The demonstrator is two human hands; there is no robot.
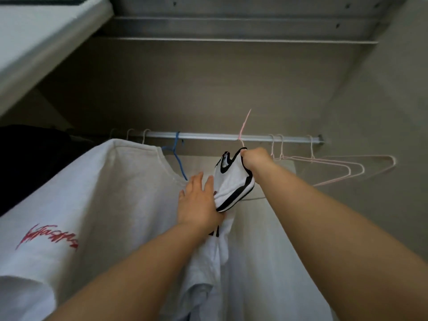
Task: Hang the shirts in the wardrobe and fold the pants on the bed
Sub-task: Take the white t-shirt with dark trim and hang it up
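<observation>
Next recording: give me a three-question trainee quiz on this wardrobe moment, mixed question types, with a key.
1. True or false: the right hand grips the black-trimmed shirt at its top, just below the rail.
2. Which colour is the hanger beside the white T-shirt with red lettering? A green, B blue, C black.
3. How many empty pink hangers hang on the rail to the right of the right hand?
Key: 1 true; 2 B; 3 three.
</observation>
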